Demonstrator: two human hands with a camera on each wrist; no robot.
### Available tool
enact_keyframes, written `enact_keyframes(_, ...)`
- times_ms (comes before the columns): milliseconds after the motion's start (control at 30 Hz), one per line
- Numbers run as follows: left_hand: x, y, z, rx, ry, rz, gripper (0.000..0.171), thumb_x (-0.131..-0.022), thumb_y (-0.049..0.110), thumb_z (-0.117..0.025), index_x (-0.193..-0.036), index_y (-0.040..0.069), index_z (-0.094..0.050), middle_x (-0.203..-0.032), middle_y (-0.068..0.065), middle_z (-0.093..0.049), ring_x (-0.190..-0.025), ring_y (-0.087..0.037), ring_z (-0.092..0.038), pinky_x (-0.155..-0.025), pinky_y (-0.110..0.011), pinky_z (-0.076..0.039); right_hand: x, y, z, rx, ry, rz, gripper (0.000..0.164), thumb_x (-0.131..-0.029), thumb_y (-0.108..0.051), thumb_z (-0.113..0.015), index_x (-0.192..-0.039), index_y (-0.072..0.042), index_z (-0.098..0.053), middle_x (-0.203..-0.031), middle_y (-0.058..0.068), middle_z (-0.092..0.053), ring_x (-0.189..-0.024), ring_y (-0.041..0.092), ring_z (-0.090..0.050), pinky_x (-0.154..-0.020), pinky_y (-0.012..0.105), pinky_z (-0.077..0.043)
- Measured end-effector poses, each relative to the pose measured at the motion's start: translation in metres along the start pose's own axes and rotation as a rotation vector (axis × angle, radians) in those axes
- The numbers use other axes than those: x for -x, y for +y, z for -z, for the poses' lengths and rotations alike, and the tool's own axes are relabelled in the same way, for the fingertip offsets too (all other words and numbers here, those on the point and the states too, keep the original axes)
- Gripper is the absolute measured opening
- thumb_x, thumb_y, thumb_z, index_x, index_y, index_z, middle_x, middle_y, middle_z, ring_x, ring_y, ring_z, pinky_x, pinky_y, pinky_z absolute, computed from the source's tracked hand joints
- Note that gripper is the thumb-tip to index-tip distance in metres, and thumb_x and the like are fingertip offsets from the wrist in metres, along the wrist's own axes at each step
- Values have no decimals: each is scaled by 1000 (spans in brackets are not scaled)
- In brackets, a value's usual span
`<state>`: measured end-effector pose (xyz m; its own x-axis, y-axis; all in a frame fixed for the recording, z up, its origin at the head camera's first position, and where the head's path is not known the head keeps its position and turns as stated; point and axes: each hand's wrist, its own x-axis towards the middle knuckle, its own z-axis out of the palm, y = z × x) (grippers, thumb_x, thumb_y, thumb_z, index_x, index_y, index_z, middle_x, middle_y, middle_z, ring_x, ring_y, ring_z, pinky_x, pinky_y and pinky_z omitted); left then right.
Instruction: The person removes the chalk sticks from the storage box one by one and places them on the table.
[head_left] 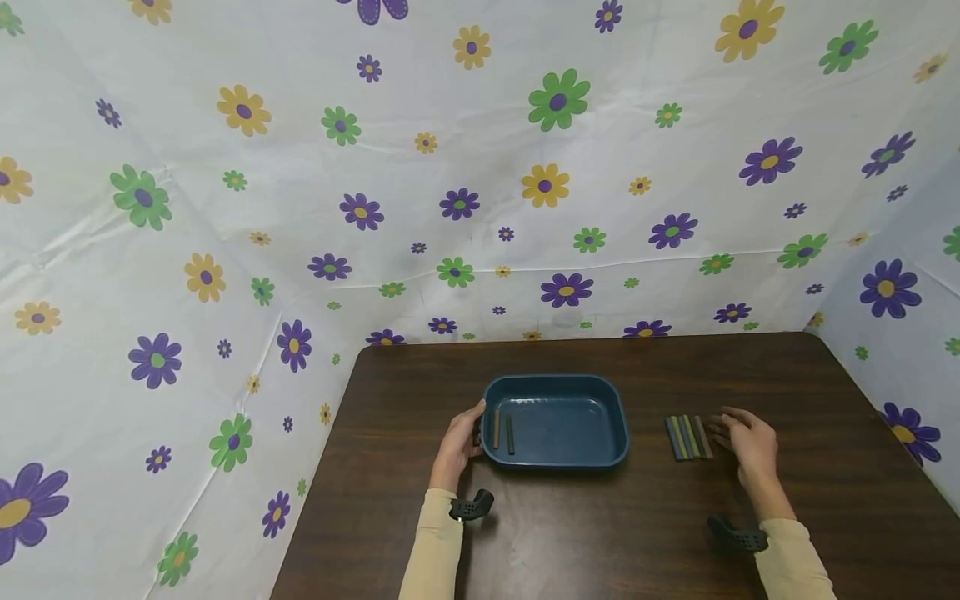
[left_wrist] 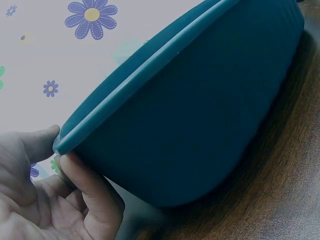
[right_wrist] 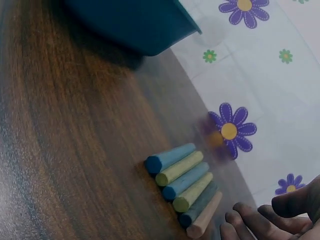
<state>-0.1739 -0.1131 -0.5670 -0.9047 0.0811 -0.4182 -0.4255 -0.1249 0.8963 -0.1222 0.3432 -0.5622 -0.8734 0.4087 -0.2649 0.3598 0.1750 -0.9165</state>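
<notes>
My left hand (head_left: 454, 443) grips the left end of a blue plastic basin (head_left: 562, 433); in the left wrist view its thumb and curled fingers pinch the rim (left_wrist: 117, 92). Inside the basin, near that end, lie a brown chalk stick (head_left: 497, 429) and a dark green one (head_left: 510, 435). To the right of the basin, several chalk sticks (right_wrist: 185, 181) in blue, yellow-green, dark teal and pale peach lie side by side in a row on the table. Just right of the peach stick (right_wrist: 204, 216) is my right hand (head_left: 753, 450), fingers loosely bent, nothing held.
The dark wooden table (head_left: 600, 533) carries the basin and the chalk row, with a bare stretch between them. A white flowered cloth (head_left: 480, 167) hangs behind the table and along its sides. Black straps with camera mounts (head_left: 472, 506) circle both wrists.
</notes>
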Motion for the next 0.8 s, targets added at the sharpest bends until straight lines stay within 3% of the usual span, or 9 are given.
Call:
enact_keyframes(133, 0, 1, 0, -9, -1, -6, 37, -107, 41, -57, -89, 9, -61, -73, 1, -56, -60, -8, -53, -58, -25, -46, 4, -7, -2, -15, -5, 25, 47, -113, -18, -42, -149, 12, -42, -103, -7, -67, -82, -9, -60, -78, 20, -56)
enact_keyframes(267, 1, 1, 0, -10, -1, -8, 37, -107, 41, -56, -88, 10, -62, -73, 1, -57, -59, -9, -53, -58, -26, -47, 11, -18, -7, 27, -13, 29, 49, -113, -23, -41, -149, 9, -43, -122, 12, -66, -100, 7, -64, -87, 27, -55)
enact_keyframes(333, 0, 0, 0, -12, -3, -12, 37, -108, 40, -55, -87, 10, -62, -72, 2, -56, -59, -9, -53, -58, -26, -47, 14, -25, -10, 39, -23, 31, 51, -113, -26, -40, -150, 8, -43, -138, 23, -57, -115, 21, -60, -95, 35, -52)
enact_keyframes(400, 0, 0, 0, -10, -4, -12, 37, -108, 40, -55, -85, 11, -62, -71, 2, -55, -58, -9, -52, -58, -26, -47, 18, -32, -14, 54, -32, 37, 52, -113, -29, -39, -151, 7, -43, -145, 26, -49, -122, 29, -53, -97, 42, -48)
enact_keyframes(467, -1, -1, 1, -13, -4, -12, 37, -108, 40, -55, -85, 12, -61, -71, 2, -55, -59, -9, -52, -58, -26, -47, 22, -38, -17, 37, -49, 55, 53, -113, -30, -40, -151, 7, -43, -140, 20, -54, -119, 24, -55, -97, 41, -47)
enact_keyframes(533, -1, -1, 1, -10, -1, -8, 37, -107, 41, -56, -85, 11, -61, -72, 2, -55, -59, -9, -52, -58, -26, -47, 25, -44, -20, 4, -72, 90, 52, -113, -29, -43, -149, 9, -43, -125, 3, -63, -109, 11, -59, -93, 34, -50)
enact_keyframes(633, -2, -2, 2, -11, -2, -9, 38, -107, 42, -57, -90, 9, -62, -74, 1, -56, -61, -9, -54, -59, -26, -48, 30, -50, -25, -95, -118, 147, 49, -112, -24, -47, -145, 12, -44, -103, -19, -66, -93, -6, -62, -85, 21, -53)
enact_keyframes(700, -2, -3, 2, -8, -4, -11, 39, -107, 42, -57, -93, 6, -63, -75, 0, -57, -62, -10, -54, -59, -26, -48, 34, -54, -28, -154, -149, 181, 47, -112, -23, -48, -143, 12, -46, -97, -23, -66, -90, -7, -64, -81, 18, -53)
enact_keyframes(800, -2, -2, 2, -9, -10, -17, 40, -107, 43, -57, -96, 4, -63, -76, -1, -57, -63, -10, -55, -60, -27, -49, 40, -61, -34, -243, -193, 199, 46, -111, -24, -52, -140, 10, -48, -100, -20, -69, -92, -4, -66, -82, 18, -54)
